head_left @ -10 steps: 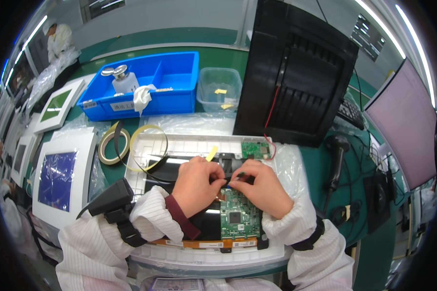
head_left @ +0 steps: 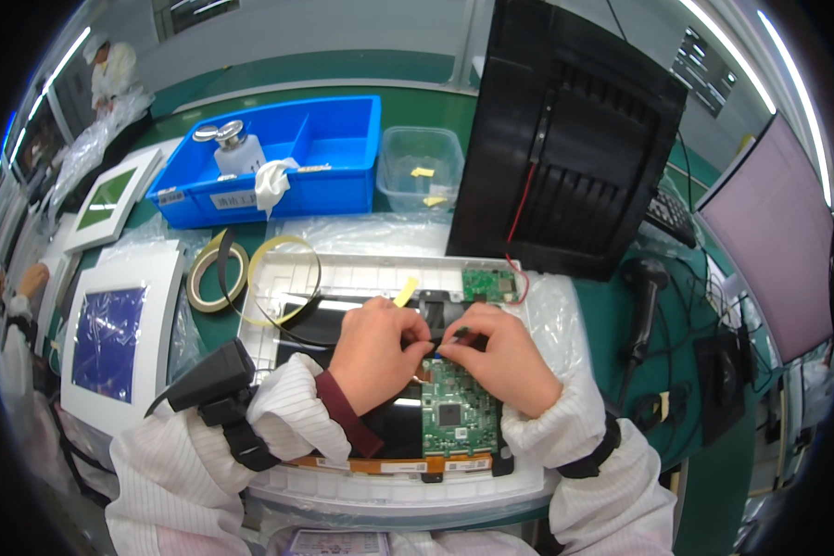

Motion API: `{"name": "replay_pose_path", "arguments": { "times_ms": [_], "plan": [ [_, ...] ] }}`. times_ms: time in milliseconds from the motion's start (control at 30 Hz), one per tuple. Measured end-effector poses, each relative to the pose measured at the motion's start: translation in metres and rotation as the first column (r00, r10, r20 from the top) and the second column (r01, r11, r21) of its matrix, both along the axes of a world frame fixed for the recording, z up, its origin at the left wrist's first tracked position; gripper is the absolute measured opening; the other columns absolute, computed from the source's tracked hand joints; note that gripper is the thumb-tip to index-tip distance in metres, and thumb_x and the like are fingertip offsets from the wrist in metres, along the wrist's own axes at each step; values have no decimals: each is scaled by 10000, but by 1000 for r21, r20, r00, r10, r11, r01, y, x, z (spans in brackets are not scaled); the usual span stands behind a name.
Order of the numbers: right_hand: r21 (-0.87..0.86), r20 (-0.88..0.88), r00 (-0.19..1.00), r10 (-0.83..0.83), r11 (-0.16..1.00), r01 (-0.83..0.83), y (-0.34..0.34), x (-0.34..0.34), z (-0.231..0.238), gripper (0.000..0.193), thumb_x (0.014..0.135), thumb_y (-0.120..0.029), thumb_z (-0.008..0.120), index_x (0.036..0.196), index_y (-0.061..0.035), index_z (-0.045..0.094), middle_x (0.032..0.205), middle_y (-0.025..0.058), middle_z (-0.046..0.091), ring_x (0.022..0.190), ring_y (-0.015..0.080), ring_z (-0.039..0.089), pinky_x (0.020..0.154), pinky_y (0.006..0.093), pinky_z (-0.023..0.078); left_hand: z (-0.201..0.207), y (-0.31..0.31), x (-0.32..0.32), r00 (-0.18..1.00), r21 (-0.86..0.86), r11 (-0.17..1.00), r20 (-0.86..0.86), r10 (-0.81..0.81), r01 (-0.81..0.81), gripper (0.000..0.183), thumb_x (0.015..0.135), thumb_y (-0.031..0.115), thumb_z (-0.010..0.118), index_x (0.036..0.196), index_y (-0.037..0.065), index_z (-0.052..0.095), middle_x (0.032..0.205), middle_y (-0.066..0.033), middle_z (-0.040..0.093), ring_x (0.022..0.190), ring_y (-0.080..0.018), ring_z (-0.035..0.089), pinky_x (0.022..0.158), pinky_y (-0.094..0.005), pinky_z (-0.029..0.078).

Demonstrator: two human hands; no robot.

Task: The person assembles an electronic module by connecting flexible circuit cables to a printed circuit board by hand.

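A green circuit board (head_left: 461,417) lies on a black display panel (head_left: 306,324), set in a white plastic frame (head_left: 491,483). At the board's upper end, my left hand (head_left: 377,355) and my right hand (head_left: 502,360) meet with thumbs and fingers pinched. Between their fingertips there is a small dark piece, perhaps a cable end or connector; the fingers mostly hide it. An orange flex strip (head_left: 371,466) runs along the panel's near edge. A smaller green board (head_left: 489,285) with red wires sits at the frame's far right corner.
Behind stand a blue bin (head_left: 278,199) with a pump bottle (head_left: 238,154) and a clear tub (head_left: 419,167). Tape rolls (head_left: 215,278) lie left of the frame. A large black panel (head_left: 565,139) stands behind right, near a barcode scanner (head_left: 641,306) and a monitor (head_left: 769,241). White-framed displays (head_left: 111,338) are at left.
My hands keep the same pinch at the board's end, with hardly any shift. At the far left, another person's hand has come into view.
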State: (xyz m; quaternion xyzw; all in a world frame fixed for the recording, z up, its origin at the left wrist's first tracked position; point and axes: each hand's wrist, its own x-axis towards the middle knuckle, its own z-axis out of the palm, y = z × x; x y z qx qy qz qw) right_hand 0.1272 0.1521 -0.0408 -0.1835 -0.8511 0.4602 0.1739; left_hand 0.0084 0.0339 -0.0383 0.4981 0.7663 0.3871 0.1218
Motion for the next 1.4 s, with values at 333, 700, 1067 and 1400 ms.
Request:
{"name": "replay_pose_path", "arguments": {
  "times_ms": [333,700,1067,1400],
  "plan": [
    [12,-15,1000,4,1000,-3,1,-1,-3,104,658,-49,679,724,0,616,676,98,528,645,232,520,582,313,416,-4,0,1,997,40,998,-63,-38,41,98,604,31,683,660,58,607,667,-74,551,744,-243,514,661,-323,434],
    [29,50,999,15,999,-16,2,1,1,98,695,-56,664,761,4,623,706,100,570,648,193,555,603,273,438,-7,2,0,995,57,998,-96,-34,40,73,628,37,655,668,68,602,631,-67,560,758,-265,530,658,-369,437],
    [54,26,999,22,998,-23,2,1,4,101,703,-91,662,748,-7,630,626,134,582,576,225,565,555,297,436,-6,0,0,993,64,997,-117,-34,42,107,611,36,675,680,61,596,712,-71,543,825,-269,490,713,-369,416],
    [46,99,995,-2,999,-3,1,1,8,110,704,-86,670,766,-3,631,696,123,579,643,202,566,599,278,440,-8,1,-6,982,33,998,-185,-40,47,140,597,90,716,684,85,605,784,-75,513,869,-277,463,737,-367,405]
  ]
}}
